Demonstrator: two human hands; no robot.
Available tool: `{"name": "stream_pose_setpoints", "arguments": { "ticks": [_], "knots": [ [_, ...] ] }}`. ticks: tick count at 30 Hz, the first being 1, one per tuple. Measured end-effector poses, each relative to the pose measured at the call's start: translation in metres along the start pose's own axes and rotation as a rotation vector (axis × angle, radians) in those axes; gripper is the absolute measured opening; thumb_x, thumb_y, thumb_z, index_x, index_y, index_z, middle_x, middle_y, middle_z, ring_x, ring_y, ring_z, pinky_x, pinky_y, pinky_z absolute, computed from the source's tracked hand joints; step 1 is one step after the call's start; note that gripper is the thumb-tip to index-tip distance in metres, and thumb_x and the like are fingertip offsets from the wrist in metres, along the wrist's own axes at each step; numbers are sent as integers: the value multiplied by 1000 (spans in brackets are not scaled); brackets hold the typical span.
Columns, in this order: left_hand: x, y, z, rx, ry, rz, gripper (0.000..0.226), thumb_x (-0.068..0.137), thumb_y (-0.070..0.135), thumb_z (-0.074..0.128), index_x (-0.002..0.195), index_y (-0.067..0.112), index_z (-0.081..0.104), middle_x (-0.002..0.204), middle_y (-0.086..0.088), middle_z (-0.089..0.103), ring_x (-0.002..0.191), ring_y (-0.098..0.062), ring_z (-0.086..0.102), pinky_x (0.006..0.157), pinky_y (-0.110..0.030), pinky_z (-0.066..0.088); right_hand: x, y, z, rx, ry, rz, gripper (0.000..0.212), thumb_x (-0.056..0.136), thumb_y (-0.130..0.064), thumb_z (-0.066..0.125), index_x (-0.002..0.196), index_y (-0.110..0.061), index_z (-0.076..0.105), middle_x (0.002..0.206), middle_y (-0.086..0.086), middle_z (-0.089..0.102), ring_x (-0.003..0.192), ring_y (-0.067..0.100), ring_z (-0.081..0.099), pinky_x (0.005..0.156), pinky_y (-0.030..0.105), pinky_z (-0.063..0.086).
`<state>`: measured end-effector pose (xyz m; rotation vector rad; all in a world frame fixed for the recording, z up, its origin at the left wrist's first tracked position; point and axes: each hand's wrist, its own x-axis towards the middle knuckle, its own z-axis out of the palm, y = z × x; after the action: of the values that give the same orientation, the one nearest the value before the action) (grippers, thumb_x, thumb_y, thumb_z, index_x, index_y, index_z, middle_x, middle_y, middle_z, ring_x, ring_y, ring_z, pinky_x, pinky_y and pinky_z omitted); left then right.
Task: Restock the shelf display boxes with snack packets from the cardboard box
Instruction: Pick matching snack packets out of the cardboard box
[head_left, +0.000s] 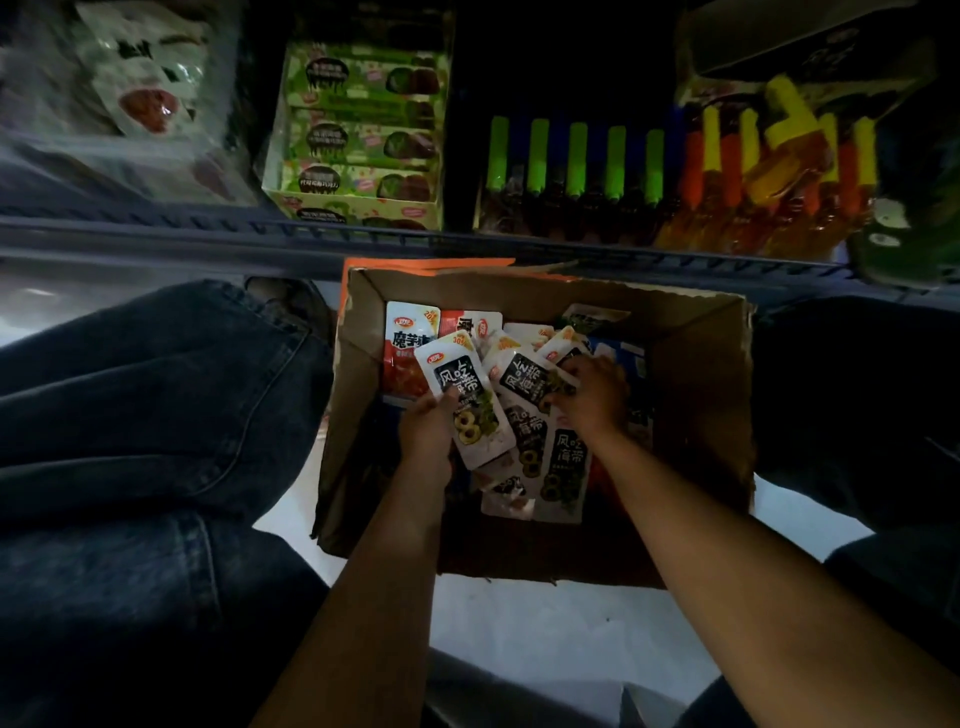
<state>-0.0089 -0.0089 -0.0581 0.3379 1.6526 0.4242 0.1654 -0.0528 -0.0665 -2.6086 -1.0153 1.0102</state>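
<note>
Both hands are down in the cardboard box (696, 405) between my knees: my left hand (428, 426) is clamped on a white-and-black snack packet (470, 410), lifted clear so it stays sorted, I'd judge. My right hand (592, 397) has its fingers closed on the next packet (530, 382) atop the loose heap. Above the box, the green display box (358, 205) on the shelf waits for refilling.

cardboard box (696, 405): near wall mostly hidden behind both forearms, bottom covered by packets. left hand (427, 427) hides lower-left corner of the packet (470, 402) it grips; right hand (592, 397) covers packets under it, grip there unclear. Above the box, green display box (358, 140) print blurred, unreadable. Far-left bags (140, 83) smeared, cut by frame edge.
</note>
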Motion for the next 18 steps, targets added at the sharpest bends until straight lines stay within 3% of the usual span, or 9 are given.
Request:
{"name": "stream_pose_setpoints", "arguments": {
  "ticks": [2, 4, 7, 11, 13, 16, 18],
  "knots": [
    [0, -1, 0, -22, -13, 9, 8, 91, 22, 62, 84, 18, 63, 93, -7, 67, 84, -23, 64, 75, -35, 52, 0, -4, -2, 62, 27, -18, 27, 81, -20, 70, 107, -17, 65, 122, 11, 54, 118, 29, 45, 92, 37, 44],
    [-2, 1, 0, -28, -16, 20, 10, 93, 22, 59, 84, 19, 61, 90, -5, 66, 82, -22, 63, 73, -33, 51, -1, -9, -8, 218, 31, -10, 9, 83, -16, 68, 84, -24, 62, 108, 9, 60, 96, 20, 55, 70, 26, 46],
    [-5, 3, 1, -32, -16, 37, 9, 94, 22, 57, 87, 19, 60, 92, -6, 66, 84, -23, 63, 73, -33, 51, -2, -13, -18, 391, 80, 2, 25, 83, -17, 68, 70, -30, 51, 94, 5, 62, 85, 20, 58, 67, 23, 43],
    [-14, 6, 0, -51, -30, 67, 11, 95, 21, 56, 84, 21, 59, 95, -5, 66, 82, -19, 63, 74, -34, 51, -12, -21, -32, 571, 76, 31, 6, 84, -14, 67, 89, -12, 63, 97, 8, 65, 95, 24, 61, 74, 25, 44],
    [-21, 7, 1, -81, -100, 80, 7, 95, 23, 56, 94, 19, 62, 101, -6, 67, 86, -20, 64, 76, -35, 52, -24, -25, -33, 718, -10, 96, 15, 85, -11, 66, 99, -7, 66, 106, 11, 66, 97, 24, 62, 79, 30, 48],
    [-31, 9, 3, -142, -242, 79, 22, 92, 27, 59, 111, 18, 61, 109, -7, 68, 97, -24, 66, 83, -40, 54, -44, -29, -26, 808, -91, 172, 27, 87, -14, 64, 113, -5, 65, 106, 5, 66, 83, 12, 60, 69, 19, 50],
    [-35, 7, 3, -151, -295, 82, 26, 89, 23, 63, 115, 17, 62, 112, -8, 68, 102, -26, 65, 89, -45, 52, -54, -28, -16, 808, -95, 187, 32, 87, -16, 65, 116, -5, 64, 110, 5, 66, 85, 12, 61, 68, 16, 49]
  ]
}}
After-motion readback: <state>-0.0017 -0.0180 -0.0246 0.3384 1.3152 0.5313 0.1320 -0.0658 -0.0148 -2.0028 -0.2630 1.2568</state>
